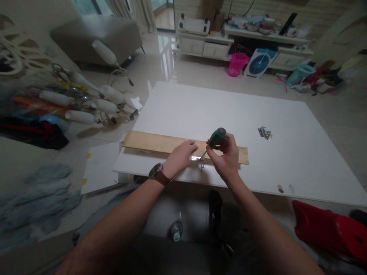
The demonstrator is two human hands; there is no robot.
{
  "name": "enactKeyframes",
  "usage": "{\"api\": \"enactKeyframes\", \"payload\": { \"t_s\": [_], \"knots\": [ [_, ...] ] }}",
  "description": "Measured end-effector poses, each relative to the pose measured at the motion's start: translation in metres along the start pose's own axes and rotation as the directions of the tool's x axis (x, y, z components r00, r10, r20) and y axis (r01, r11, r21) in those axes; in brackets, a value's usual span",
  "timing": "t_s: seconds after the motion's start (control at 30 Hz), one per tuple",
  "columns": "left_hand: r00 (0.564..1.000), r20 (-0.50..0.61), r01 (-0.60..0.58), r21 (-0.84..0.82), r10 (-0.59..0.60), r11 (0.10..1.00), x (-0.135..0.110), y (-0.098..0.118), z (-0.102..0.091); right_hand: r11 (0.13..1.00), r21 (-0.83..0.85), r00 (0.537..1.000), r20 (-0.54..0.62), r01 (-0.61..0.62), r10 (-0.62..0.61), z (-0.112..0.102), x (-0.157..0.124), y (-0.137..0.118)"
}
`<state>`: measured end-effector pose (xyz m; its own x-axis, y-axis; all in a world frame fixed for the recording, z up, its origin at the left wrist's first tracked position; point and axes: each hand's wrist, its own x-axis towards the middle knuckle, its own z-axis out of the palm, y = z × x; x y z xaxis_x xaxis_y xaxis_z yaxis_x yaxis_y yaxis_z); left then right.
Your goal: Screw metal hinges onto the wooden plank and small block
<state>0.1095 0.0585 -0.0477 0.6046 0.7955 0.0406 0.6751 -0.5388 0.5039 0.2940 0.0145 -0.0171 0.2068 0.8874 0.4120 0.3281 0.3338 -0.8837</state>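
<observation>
The right hand (pixel 228 156) grips a screwdriver (pixel 217 137) slanting down-left at a metal plate (pixel 196 158); left hand (pixel 180 157) on board (pixel 149 143), grip unclear.

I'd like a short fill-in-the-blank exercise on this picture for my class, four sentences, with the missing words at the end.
1. The green-handled tool in the right hand is a ____.
2. The watch is on the ____ wrist.
3. The large panel beneath the wooden board is ____.
4. The bin beside the fan is ____.

Missing words: screwdriver; left; white; pink.
</observation>
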Motion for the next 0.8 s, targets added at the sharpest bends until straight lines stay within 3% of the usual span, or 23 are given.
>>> {"api": "enactKeyframes", "payload": {
  "t_s": [0.8],
  "knots": [
    [1.000,-0.003,0.002,-0.026,-0.002,1.000,0.0000,-0.0011,0.0014,0.999,-0.014,0.997,-0.051,-0.050,0.049,-0.0040,0.0001,0.0020]
  ]
}}
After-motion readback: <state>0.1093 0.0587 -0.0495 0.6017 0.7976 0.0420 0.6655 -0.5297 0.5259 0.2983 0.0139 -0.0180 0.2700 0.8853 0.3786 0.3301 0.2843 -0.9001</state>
